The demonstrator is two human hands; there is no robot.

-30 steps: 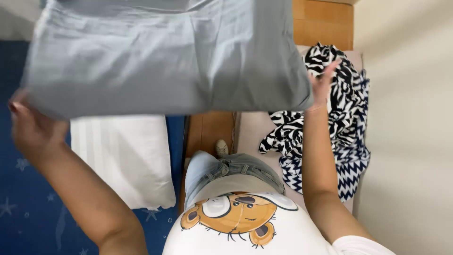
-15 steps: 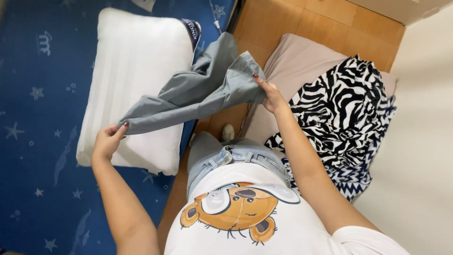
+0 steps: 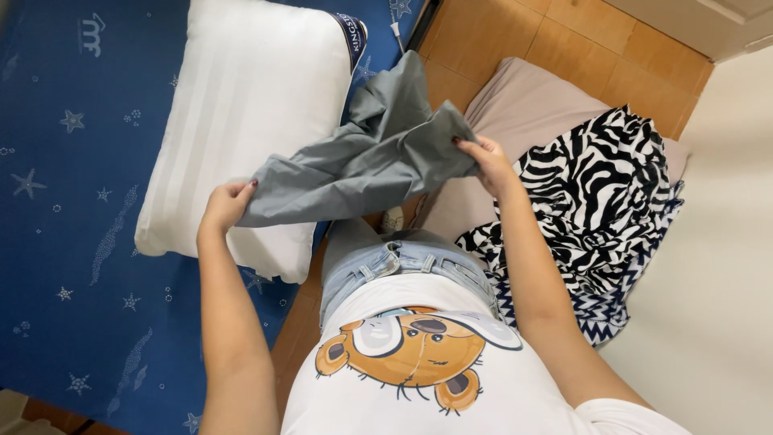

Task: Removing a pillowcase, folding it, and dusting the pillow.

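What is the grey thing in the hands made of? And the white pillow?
The grey cloth looks like thin woven fabric, maybe cotton: matte, it creases and droops between the left hand and right hand. The white pillow seems smooth, striped fabric with a faint sheen, puffed by soft filling.

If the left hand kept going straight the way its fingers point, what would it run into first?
The left hand grips one end of the grey cloth, fingers aimed up and right. Beyond the cloth it already holds, it would probably meet the white pillow lying just behind, though depth is hard to judge here.
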